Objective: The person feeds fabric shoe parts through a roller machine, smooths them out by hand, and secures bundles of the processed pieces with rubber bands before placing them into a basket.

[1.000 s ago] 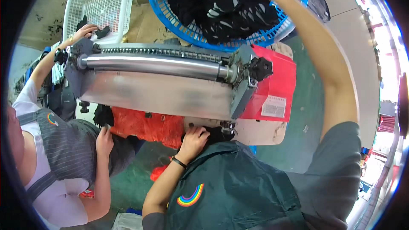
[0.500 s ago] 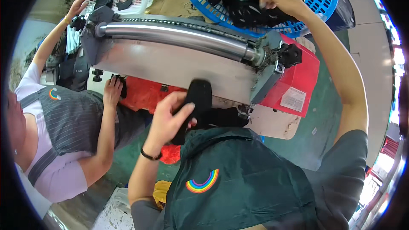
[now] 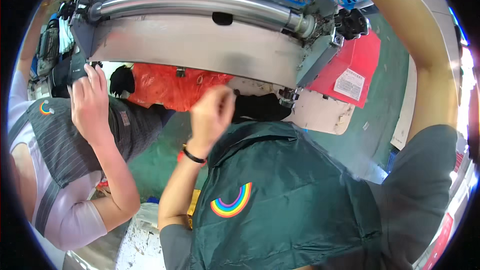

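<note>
Your left hand (image 3: 212, 115) is curled in a loose fist, pinching a black fabric piece (image 3: 260, 107) just below the steel roller machine (image 3: 200, 30). Your right arm (image 3: 425, 70) reaches up; that hand is out of view.

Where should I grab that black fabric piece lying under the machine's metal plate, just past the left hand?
Take the black fabric piece by its near left edge, coming from the left where the left hand already is. It lies limp on the pale surface, and the metal plate overhangs its far side, so a pinch from the open near side looks easiest.
</note>
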The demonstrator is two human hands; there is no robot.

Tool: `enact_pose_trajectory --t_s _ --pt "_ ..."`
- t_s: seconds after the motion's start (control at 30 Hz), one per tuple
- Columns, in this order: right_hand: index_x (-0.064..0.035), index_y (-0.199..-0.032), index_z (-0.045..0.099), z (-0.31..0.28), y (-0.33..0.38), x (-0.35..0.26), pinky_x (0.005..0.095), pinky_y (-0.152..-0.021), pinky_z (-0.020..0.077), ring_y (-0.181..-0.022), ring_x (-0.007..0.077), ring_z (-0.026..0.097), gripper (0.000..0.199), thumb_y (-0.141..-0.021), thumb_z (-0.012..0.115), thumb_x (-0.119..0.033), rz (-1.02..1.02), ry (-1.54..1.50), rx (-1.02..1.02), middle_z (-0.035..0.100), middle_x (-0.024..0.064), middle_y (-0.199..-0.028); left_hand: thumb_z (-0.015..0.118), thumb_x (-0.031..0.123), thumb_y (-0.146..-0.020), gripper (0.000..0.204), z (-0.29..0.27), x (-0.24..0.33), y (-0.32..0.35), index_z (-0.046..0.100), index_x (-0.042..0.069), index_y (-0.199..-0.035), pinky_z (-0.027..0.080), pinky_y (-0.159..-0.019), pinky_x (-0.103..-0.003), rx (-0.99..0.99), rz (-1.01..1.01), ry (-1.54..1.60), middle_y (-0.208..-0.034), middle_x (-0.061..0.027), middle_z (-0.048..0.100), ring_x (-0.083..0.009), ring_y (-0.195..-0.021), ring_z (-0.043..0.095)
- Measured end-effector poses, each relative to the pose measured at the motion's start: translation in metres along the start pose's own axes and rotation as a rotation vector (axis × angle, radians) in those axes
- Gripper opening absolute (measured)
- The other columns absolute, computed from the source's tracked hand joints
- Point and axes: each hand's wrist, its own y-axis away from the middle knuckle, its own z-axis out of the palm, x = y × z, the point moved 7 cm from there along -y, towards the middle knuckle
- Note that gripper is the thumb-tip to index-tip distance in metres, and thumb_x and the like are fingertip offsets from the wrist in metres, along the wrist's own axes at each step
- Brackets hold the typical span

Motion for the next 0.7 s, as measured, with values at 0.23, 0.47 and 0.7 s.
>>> enact_pose_trajectory --t_s 0.23,0.47,0.7 --pt "0.0057 -0.1 0.07 -0.133 0.047 0.02 0.0312 -0.073 0.0517 -0.078 0.0185 0.065 0.026 -0.079 0.072 -0.009 -0.06 -0.187 0.792 0.072 0.0115 -0.088 0.075 0.02 -0.077 0.046 0.119 -0.031 0.048 0.064 0.007 -0.119 0.044 -0.099 -0.047 -0.454 0.186 -0.289 -0.116 -0.0135 0.058 -0.0351 -0.114 0.053" --pt "0.0061 -0.098 0.069 -0.048 0.065 0.205 0.0344 -0.067 0.0588 -0.072 0.0214 0.067 0.024 -0.083 0.076 -0.012 0.347 -0.695 0.954 0.066 0.01 -0.089 0.073 0.013 -0.078 0.024 0.114 -0.034 0.055 0.063 0.009 -0.1 0.052 -0.081 -0.042 -0.456 0.27 -0.131 -0.095 -0.0083 0.064 -0.0305 -0.094 0.062" --pt "-0.0025 -0.103 0.072 -0.043 0.085 0.183 0.0318 -0.072 0.0561 -0.075 0.0172 0.068 0.032 -0.086 0.072 -0.03 0.407 -0.087 0.907 0.071 0.0075 -0.082 0.073 0.008 -0.086 0.018 0.005 0.014 0.013 0.062 0.005 -0.101 0.055 -0.059 -0.031 -0.39 -0.141 0.197 -0.083 -0.0104 0.069 -0.021 -0.067 0.071"
